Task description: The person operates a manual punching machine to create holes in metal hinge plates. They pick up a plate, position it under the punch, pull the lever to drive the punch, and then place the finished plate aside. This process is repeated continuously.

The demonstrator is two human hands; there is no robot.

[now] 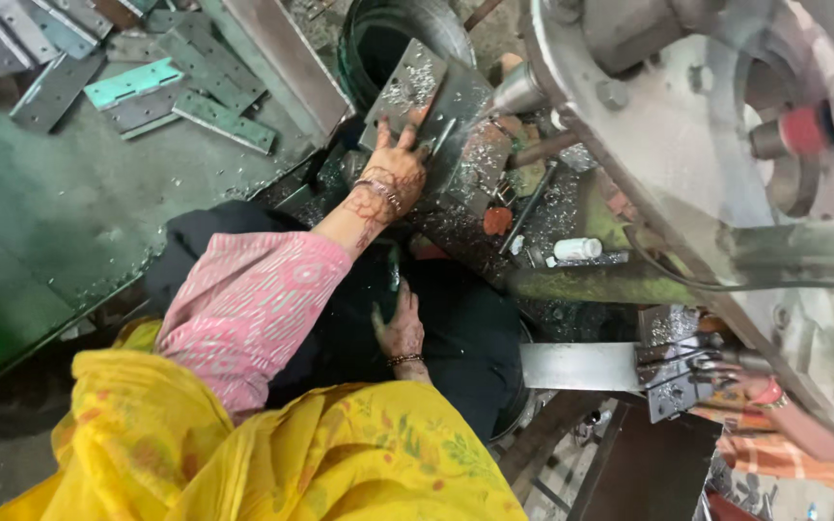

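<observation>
My left hand [396, 174], at the end of a pink sleeve, reaches forward and grips the near edge of a grey metal plate [407, 87]. The plate is dusted with metal shavings and leans against a dark round bin [378, 34]. My right hand [400, 328] lies low over the black cloth on my lap, a bangle on its wrist. Its fingers touch a dark greenish piece [393, 275]; whether they hold it is unclear. A yellow scarf [243, 453] hides my forearm.
Flat green and grey hinge plates [147, 92] lie piled on a green table at the upper left. A large grey machine [687, 145] fills the right. Another person's hand [760, 391] holds a metal part [673, 371] at the lower right. Tools and shavings litter the machine bed [533, 212].
</observation>
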